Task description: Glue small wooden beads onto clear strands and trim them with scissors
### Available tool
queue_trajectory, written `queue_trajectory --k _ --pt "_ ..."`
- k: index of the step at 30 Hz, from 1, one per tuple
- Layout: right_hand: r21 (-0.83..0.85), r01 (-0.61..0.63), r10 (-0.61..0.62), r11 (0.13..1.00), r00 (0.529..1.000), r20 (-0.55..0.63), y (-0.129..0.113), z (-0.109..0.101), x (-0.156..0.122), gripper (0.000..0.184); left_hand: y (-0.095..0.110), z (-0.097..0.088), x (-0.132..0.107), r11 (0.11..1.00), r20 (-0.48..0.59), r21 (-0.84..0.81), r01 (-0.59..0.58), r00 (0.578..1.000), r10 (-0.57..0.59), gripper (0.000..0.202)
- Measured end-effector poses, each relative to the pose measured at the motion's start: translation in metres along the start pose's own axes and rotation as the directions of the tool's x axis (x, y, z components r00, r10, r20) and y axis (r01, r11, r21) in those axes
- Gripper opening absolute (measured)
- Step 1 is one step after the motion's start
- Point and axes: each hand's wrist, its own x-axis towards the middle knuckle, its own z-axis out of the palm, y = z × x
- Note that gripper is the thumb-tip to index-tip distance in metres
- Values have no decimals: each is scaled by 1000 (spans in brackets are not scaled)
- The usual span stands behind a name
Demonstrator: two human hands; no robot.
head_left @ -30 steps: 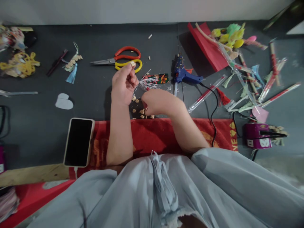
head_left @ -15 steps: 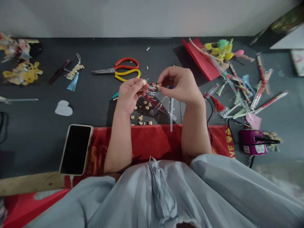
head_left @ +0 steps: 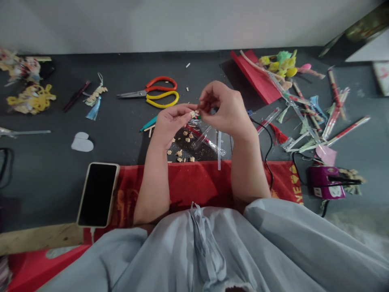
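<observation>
My left hand (head_left: 170, 123) and my right hand (head_left: 223, 107) meet fingertip to fingertip above the dark grey surface (head_left: 121, 121). The left thumb and forefinger pinch a small tan bead (head_left: 192, 114). The right fingers are curled into a pinch right against it; what they hold is too small to make out. Below the hands lie several loose tan beads (head_left: 181, 153), a red-and-clear tube (head_left: 202, 139) and a clear glue stick (head_left: 219, 149).
Red-handled and yellow-handled scissors (head_left: 154, 93) lie behind the hands. A phone (head_left: 97, 194) rests at the left on a red cloth (head_left: 197, 182). A purple device (head_left: 326, 182) and a black cable (head_left: 269, 142) are at the right, with tassels, tubes and red paper (head_left: 255, 77) beyond.
My right hand rose from the beads on the surface and came up to meet my left hand. The two hands have closed together, with the bead now between the fingertips.
</observation>
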Motion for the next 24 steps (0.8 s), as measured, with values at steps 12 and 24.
queue_trajectory --k 12,24 --pt "306 204 -184 930 978 -93 15 12 5 33 -12 -11 8 994 112 5 -108 988 106 20" --pt "277 311 -296 909 951 -96 9 15 2 27 -14 -14 12 999 58 48 -21 998 19 23"
